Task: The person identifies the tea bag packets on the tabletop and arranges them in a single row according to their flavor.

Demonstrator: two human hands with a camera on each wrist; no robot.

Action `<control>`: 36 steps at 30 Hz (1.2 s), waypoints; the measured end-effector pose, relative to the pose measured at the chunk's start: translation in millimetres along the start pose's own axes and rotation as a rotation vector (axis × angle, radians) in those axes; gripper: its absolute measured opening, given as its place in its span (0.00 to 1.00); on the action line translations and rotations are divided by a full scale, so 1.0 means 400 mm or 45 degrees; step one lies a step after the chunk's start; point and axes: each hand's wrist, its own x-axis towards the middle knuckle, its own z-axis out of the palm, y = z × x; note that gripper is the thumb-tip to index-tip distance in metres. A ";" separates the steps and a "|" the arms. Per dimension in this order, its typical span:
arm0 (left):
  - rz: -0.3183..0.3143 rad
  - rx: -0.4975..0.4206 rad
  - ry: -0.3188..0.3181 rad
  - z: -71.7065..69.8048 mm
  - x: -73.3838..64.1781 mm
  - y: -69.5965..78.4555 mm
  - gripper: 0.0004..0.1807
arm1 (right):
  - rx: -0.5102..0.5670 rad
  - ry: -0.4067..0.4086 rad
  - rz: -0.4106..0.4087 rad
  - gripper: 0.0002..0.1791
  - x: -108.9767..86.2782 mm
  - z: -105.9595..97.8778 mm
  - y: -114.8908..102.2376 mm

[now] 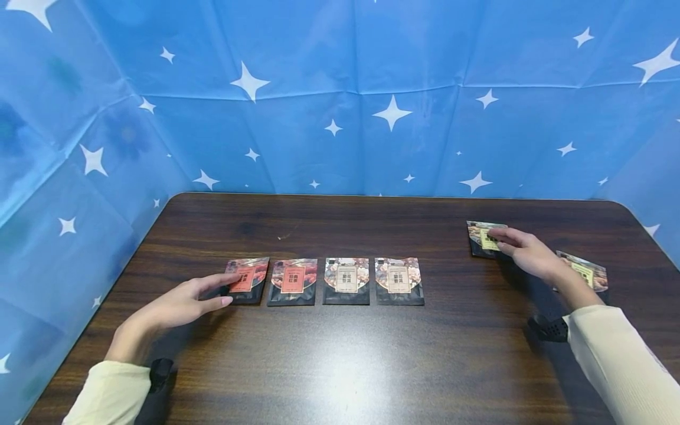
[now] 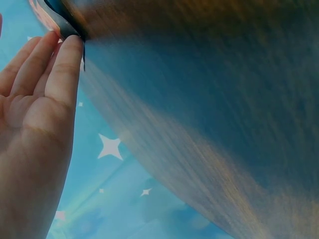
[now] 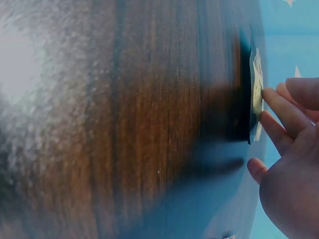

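My left hand (image 1: 175, 302) touches the leftmost red-labelled sachet (image 1: 249, 282) with its extended fingers, thumb beside the lower left corner. In the left wrist view the fingertips meet the edge of that sachet (image 2: 59, 21). Toward the back right, my right hand (image 1: 531, 255) is over a yellow-labelled sachet (image 1: 478, 236), which lies on the table. Its fingertips reach the label, and in the right wrist view the thumb stands apart from this sachet (image 3: 257, 89). Part of the sachet is hidden by the fingers.
Right of the left hand, a second red-labelled sachet (image 1: 293, 289) and two white-labelled sachets (image 1: 346, 295) (image 1: 399, 295) lie in a row. Another yellow-labelled sachet (image 1: 594, 275) lies tilted beneath the right forearm. A blue star-patterned cloth (image 1: 329, 71) hangs behind the dark wooden table (image 1: 276, 360).
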 end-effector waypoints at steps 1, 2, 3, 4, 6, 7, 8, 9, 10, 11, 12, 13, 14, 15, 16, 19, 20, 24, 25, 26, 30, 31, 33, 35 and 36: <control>0.001 0.000 0.000 0.000 0.000 0.000 0.32 | -0.006 -0.003 -0.006 0.23 -0.003 0.000 -0.001; 0.000 0.003 0.000 0.001 0.000 0.000 0.32 | -0.012 -0.005 -0.016 0.23 -0.005 0.001 -0.002; 0.000 0.004 0.000 0.001 0.001 0.000 0.32 | -0.016 -0.009 -0.023 0.22 -0.007 0.001 -0.003; -0.001 0.005 0.002 0.001 0.000 0.000 0.32 | -0.016 -0.016 -0.031 0.22 -0.010 0.001 -0.005; -0.004 0.015 0.007 0.002 -0.001 0.001 0.32 | -0.016 -0.032 -0.051 0.22 -0.015 0.002 -0.006; -0.004 0.022 0.010 0.002 -0.001 0.000 0.32 | -0.017 -0.038 -0.065 0.22 -0.018 0.003 -0.006; -0.004 0.025 0.012 0.002 -0.002 0.000 0.32 | -0.019 -0.043 -0.077 0.22 -0.021 0.004 -0.007; -0.005 0.027 0.012 0.003 -0.002 0.000 0.32 | -0.019 -0.049 -0.089 0.22 -0.025 0.006 -0.008; -0.005 0.030 0.014 0.003 -0.002 0.001 0.32 | -0.021 -0.053 -0.105 0.21 -0.029 0.008 -0.010; -0.005 0.031 0.015 0.003 -0.001 0.000 0.32 | -0.030 -0.056 -0.118 0.21 -0.032 0.011 -0.012; -0.001 0.033 0.016 0.003 -0.001 0.000 0.31 | -0.036 -0.060 -0.135 0.21 -0.037 0.014 -0.014; 0.002 0.033 0.016 0.002 -0.001 0.000 0.31 | -0.041 -0.067 -0.151 0.21 -0.041 0.018 -0.018; 0.005 0.034 0.016 0.002 -0.002 0.000 0.31 | -0.051 -0.078 -0.160 0.21 -0.045 0.023 -0.022; 0.007 0.036 0.015 0.002 -0.002 0.000 0.31 | -0.060 -0.087 -0.171 0.21 -0.050 0.028 -0.026; 0.010 0.036 0.015 0.001 -0.002 0.000 0.31 | -0.071 -0.098 -0.181 0.21 -0.055 0.033 -0.030; 0.015 0.032 0.010 0.001 -0.001 0.001 0.31 | -0.094 -0.123 -0.215 0.21 -0.072 0.049 -0.044; 0.014 0.028 0.008 0.001 0.000 0.001 0.31 | -0.103 -0.128 -0.224 0.21 -0.078 0.055 -0.048; 0.008 0.020 0.004 0.001 0.003 0.002 0.31 | -0.111 -0.134 -0.265 0.21 -0.098 0.078 -0.065; 0.006 0.022 0.005 0.001 0.003 0.002 0.31 | -0.115 -0.135 -0.274 0.21 -0.102 0.084 -0.069; 0.004 0.026 0.006 0.001 0.004 0.001 0.31 | -0.119 -0.135 -0.283 0.21 -0.106 0.091 -0.073; 0.008 0.035 0.010 0.002 0.006 -0.002 0.31 | -0.126 -0.142 -0.300 0.21 -0.120 0.113 -0.088; 0.012 0.036 0.012 0.002 0.006 -0.002 0.31 | -0.133 -0.143 -0.303 0.22 -0.124 0.118 -0.091; 0.020 0.036 0.013 0.002 0.006 -0.002 0.31 | -0.130 -0.151 -0.301 0.22 -0.130 0.126 -0.098; 0.025 0.041 0.014 0.002 0.006 -0.002 0.31 | -0.130 -0.154 -0.302 0.23 -0.135 0.132 -0.104; 0.026 0.041 0.013 0.002 0.006 -0.002 0.31 | -0.131 -0.157 -0.305 0.23 -0.136 0.135 -0.108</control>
